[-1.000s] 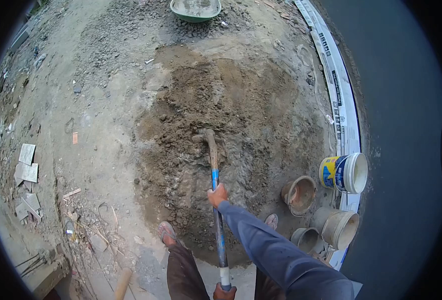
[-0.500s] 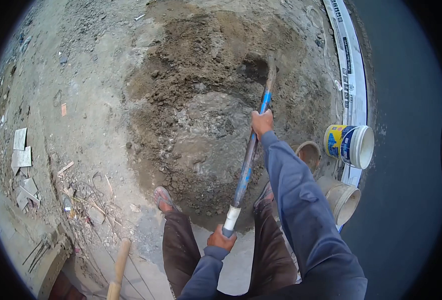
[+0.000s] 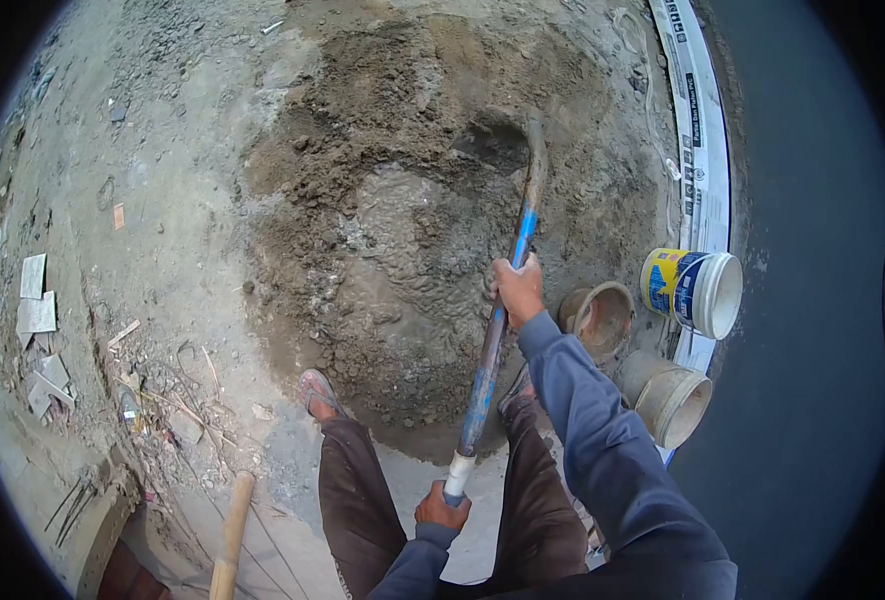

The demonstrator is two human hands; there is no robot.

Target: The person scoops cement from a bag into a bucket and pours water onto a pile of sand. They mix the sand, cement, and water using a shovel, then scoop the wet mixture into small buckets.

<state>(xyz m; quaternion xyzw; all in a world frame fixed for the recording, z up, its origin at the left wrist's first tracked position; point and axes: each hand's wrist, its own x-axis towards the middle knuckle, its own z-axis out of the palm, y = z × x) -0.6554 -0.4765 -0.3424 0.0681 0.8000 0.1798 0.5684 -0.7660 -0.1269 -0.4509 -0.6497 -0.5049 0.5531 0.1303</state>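
Observation:
My left hand (image 3: 443, 507) is closed around the white and grey butt end of a long hoe (image 3: 482, 385). Farther up, my right hand (image 3: 518, 288) grips the same handle, a worn pipe with blue paint. The hoe's neck bends at the far end, and its dark blade (image 3: 495, 143) rests against the far side of a mound of wet mortar (image 3: 392, 270). Part of the blade looks sunk in or coated with the mix. Drier, crumbly sand (image 3: 362, 100) surrounds the wet middle. My feet stand at the near edge of the heap, in sandals.
Right of the heap are a mud-coated bucket (image 3: 602, 318), a pale bucket (image 3: 670, 400) and a yellow-blue paint bucket (image 3: 692, 293), beside a printed white strip (image 3: 702, 150). At left lie broken tile pieces (image 3: 37, 312) and debris. A wooden pole (image 3: 234, 525) lies at lower left.
The hoe has shifted slightly toward me and to the left, its blade dragging at the heap's far side. Both hands keep their hold. The wet surface now shows more ripples.

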